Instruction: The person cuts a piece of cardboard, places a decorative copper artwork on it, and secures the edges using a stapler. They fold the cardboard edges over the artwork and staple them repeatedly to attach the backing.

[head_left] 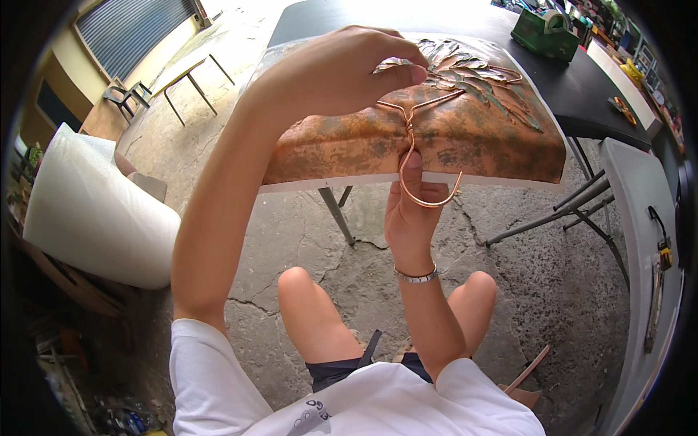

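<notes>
A copper-coloured panel [480, 149] with mottled dark patches and a white lower edge lies on the table, its front part overhanging. Metal leaves [483, 76] in silver, green and copper tones fan out across it. Below them a twisted copper wire stem [409, 125] forks at the top and curls into a hook at the bottom. My left hand [342, 69] reaches over the leaves, thumb and forefinger closed together; what they pinch is hidden. Gripping the panel's front edge, my right hand [416, 214] has its thumb on top beside the wire and its fingers folded underneath.
A green tape dispenser [545, 35] stands on the dark table [600, 109] at the far right. A grey folded tabletop [640, 254] leans at the right. On the left are a large bubble-wrap roll [94, 211], a bench [182, 73] and chairs [123, 98]. The concrete floor is cracked.
</notes>
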The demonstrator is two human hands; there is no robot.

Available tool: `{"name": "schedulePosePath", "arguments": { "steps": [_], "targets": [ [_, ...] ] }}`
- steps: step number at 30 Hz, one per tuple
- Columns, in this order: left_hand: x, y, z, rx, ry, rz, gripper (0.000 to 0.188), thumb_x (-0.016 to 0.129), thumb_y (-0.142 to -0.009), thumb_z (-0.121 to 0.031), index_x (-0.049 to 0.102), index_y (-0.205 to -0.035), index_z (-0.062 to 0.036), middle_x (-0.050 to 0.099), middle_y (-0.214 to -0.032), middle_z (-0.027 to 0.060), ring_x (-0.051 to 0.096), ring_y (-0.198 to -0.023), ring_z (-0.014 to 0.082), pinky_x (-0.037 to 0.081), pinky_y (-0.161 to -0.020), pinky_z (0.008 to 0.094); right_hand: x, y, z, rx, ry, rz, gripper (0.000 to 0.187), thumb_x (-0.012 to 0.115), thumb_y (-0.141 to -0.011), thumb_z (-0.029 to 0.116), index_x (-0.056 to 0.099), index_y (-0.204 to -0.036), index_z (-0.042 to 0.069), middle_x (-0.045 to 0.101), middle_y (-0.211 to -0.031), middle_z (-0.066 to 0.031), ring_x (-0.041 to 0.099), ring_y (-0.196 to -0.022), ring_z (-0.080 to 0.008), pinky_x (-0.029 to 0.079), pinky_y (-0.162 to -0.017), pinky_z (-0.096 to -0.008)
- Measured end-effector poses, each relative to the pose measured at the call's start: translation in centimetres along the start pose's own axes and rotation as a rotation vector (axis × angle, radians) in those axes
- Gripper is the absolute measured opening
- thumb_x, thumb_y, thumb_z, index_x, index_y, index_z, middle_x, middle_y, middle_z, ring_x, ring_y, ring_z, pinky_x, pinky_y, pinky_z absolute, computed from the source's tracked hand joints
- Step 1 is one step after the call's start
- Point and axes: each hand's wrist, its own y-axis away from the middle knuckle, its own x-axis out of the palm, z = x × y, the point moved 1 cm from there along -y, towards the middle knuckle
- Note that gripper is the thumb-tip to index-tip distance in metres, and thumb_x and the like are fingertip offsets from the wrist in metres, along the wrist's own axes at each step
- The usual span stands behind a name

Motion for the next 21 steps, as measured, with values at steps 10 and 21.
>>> {"name": "schedulePosePath", "arguments": {
  "steps": [10, 21],
  "targets": [
    [0.1, 0.5, 1.2, 0.149, -0.001, 0.088, 0.029, 0.059, -0.101, -0.026, 0.075, -0.11, -0.0033, 0.073, -0.11, 0.0126, 0.068, -0.099, 0.031, 0.052, -0.09, 0.0404, 0.4, -0.1, 0.0, -0.032, 0.011, 0.029, 0.023, 0.069, -0.098, 0.02, 0.067, -0.11, 0.0, 0.069, -0.1, -0.0016, 0.06, -0.087, -0.0039, 0.047, -0.075, -0.0177],
    [0.8, 1.5, 0.9, -0.004, 0.119, 0.08, 0.033, 0.056, -0.103, -0.028, 0.074, -0.112, -0.0016, 0.065, -0.123, 0.0166, 0.064, -0.109, 0.0319, 0.048, -0.097, 0.0393, 0.8, 0.9, 0.9, -0.045, -0.059, 0.035, 0.025, 0.067, -0.099, 0.015, 0.062, -0.119, 0.0, 0.068, -0.109, -0.0047, 0.062, -0.094, -0.0056, 0.051, -0.075, -0.0189]
  ]
}}
